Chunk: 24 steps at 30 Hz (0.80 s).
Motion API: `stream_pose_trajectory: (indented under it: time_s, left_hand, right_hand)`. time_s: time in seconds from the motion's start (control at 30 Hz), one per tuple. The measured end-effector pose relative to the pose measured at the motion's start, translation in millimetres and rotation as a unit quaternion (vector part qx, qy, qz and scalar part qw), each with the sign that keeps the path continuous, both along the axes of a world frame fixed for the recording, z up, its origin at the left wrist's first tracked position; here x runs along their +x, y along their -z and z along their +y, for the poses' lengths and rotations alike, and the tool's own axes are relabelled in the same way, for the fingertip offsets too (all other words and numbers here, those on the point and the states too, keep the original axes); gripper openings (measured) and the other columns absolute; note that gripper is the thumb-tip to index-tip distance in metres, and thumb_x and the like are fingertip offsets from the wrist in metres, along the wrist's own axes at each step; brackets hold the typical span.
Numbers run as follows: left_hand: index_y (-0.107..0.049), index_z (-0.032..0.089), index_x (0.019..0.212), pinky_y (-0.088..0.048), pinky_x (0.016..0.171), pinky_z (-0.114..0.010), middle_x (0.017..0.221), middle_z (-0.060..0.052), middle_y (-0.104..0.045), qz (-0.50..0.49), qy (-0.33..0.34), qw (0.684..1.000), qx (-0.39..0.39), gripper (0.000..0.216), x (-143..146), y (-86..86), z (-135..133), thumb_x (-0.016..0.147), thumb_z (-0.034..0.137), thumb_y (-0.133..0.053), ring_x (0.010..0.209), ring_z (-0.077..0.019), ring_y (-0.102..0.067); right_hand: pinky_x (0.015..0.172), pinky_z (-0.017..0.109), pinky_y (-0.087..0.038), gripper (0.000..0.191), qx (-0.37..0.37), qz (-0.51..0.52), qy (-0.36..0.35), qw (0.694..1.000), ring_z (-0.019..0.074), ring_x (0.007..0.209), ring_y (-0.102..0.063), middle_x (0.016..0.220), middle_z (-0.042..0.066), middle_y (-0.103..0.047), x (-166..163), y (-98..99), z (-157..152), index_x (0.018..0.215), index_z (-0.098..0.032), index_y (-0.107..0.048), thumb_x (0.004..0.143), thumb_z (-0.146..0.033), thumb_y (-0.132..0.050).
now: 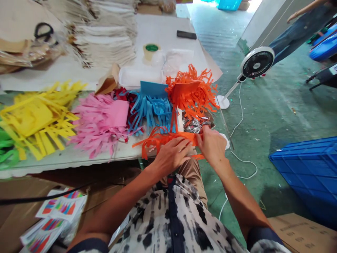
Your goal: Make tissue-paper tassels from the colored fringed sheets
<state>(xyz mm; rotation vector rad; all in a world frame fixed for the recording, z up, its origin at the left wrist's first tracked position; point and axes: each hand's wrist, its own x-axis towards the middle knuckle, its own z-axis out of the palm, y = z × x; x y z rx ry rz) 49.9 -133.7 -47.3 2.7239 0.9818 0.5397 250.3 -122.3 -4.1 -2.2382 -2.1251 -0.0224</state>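
Note:
Near the table's front edge lies an orange fringed strip (168,138), its loose tassels trailing left. My left hand (172,151) rests over its middle, fingers together and bent onto it. At the strip's right end, my right hand (212,144) pinches the solid band between thumb and fingers; part of the fingertips is hidden. Just beyond my hands sits a pile of orange fringe (193,91). To its left are fringed bundles in blue (155,105), dark red (131,114), pink (105,119) and yellow (39,117).
Behind stand stacked pale cloth pieces (105,42), a tape roll (152,52), a white tray (140,75) and black scissors (43,31). Right of the table are a fan (256,63) with its cable, a blue crate (308,168) and a carton (302,232). A person (297,31) stands beyond.

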Motion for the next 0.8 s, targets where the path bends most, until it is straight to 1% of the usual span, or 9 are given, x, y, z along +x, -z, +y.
stream_pose_trajectory:
  time_s: [0.1,0.17,0.27,0.37,0.47,0.6,0.7,0.73,0.8]
  left_hand:
    - [-0.060,0.018,0.149,-0.049,0.122,-0.049,0.147,-0.014,-0.064,-0.007,0.006,1.000,-0.006,0.052,-1.9,-2.3,-1.2,0.102,0.037,-0.064,0.139,-0.0312,-0.057]
    - [-0.061,0.019,0.148,-0.050,0.121,-0.049,0.147,-0.014,-0.064,-0.004,0.005,1.000,-0.010,0.050,-1.5,-5.5,-0.8,0.101,0.038,-0.064,0.139,-0.0312,-0.058]
    - [-0.064,0.016,0.144,-0.051,0.121,-0.049,0.146,-0.016,-0.065,-0.003,0.010,1.000,-0.007,0.048,-1.5,-5.1,0.2,0.101,0.037,-0.065,0.138,-0.0312,-0.059]
    - [-0.065,0.015,0.143,-0.050,0.122,-0.047,0.147,-0.015,-0.067,-0.025,0.019,1.000,0.000,0.044,-11.3,-0.2,1.3,0.101,0.031,-0.065,0.142,-0.0291,-0.059]
    - [-0.071,0.021,0.135,-0.051,0.121,-0.047,0.141,-0.010,-0.073,-0.049,-0.010,0.999,-0.003,0.034,-36.0,-2.8,3.8,0.103,0.026,-0.062,0.139,-0.0260,-0.063]
    - [-0.080,0.027,0.105,-0.040,0.126,-0.061,0.115,-0.004,-0.082,-0.025,-0.152,0.988,0.026,0.017,-70.0,-28.5,4.6,0.101,0.032,-0.064,0.121,-0.0275,-0.071]
    - [-0.077,0.027,0.096,-0.037,0.124,-0.063,0.116,-0.002,-0.081,-0.025,-0.276,0.956,0.095,0.015,-68.9,-47.4,-4.8,0.100,0.034,-0.065,0.124,-0.0297,-0.067]
    - [-0.077,0.027,0.099,-0.042,0.120,-0.059,0.118,-0.001,-0.080,-0.036,-0.271,0.956,0.107,0.013,-61.9,-49.7,-9.6,0.100,0.034,-0.066,0.123,-0.0289,-0.066]
    - [-0.076,0.028,0.112,-0.051,0.110,-0.048,0.119,-0.002,-0.080,-0.054,-0.168,0.979,0.105,0.016,-42.0,-46.3,-18.5,0.100,0.034,-0.067,0.118,-0.0256,-0.068]
  right_hand:
    - [0.086,0.044,-0.043,0.027,0.139,-0.007,-0.032,0.990,0.0354,0.113,-0.064,0.120,0.020,-0.075,7.2,-3.5,-13.1,0.122,-0.016,-0.068,0.105,-0.020,-0.047]
    - [0.098,0.047,-0.043,0.034,0.177,0.014,-0.103,0.979,0.0332,0.125,-0.060,0.134,0.016,-0.073,8.9,0.5,-27.9,0.131,-0.018,-0.066,0.104,-0.014,-0.046]
    - [0.107,0.044,-0.043,0.039,0.139,0.039,-0.205,0.968,0.0297,0.126,-0.062,0.133,0.013,-0.075,8.3,17.9,-49.4,0.137,-0.016,-0.066,0.101,-0.014,-0.052]
    - [0.113,0.045,-0.042,0.043,0.106,0.052,-0.229,0.966,0.0287,0.130,-0.063,0.141,0.013,-0.072,10.4,36.6,-60.6,0.142,-0.015,-0.064,0.100,-0.017,-0.056]
    - [0.119,0.050,-0.036,0.039,0.109,0.062,-0.240,0.963,0.0276,0.132,-0.064,0.143,0.010,-0.071,15.7,43.1,-63.2,0.141,-0.019,-0.066,0.103,-0.022,-0.057]
    - [0.125,0.056,-0.029,0.033,0.128,0.070,-0.256,0.955,0.0274,0.126,-0.067,0.135,0.008,-0.076,19.3,38.5,-65.0,0.135,-0.021,-0.070,0.104,-0.030,-0.061]
    - [0.128,0.056,-0.024,0.029,0.127,0.069,-0.267,0.953,0.0253,0.120,-0.069,0.129,0.006,-0.078,19.5,36.7,-67.8,0.131,-0.024,-0.071,0.105,-0.029,-0.060]
    - [0.128,0.056,-0.022,0.028,0.126,0.067,-0.270,0.952,0.0246,0.118,-0.069,0.127,0.005,-0.079,19.6,36.9,-68.6,0.131,-0.025,-0.072,0.105,-0.027,-0.059]
    - [0.129,0.057,-0.021,0.029,0.118,0.064,-0.274,0.952,0.0239,0.117,-0.069,0.125,0.005,-0.079,20.4,37.5,-69.2,0.131,-0.026,-0.071,0.105,-0.023,-0.057]
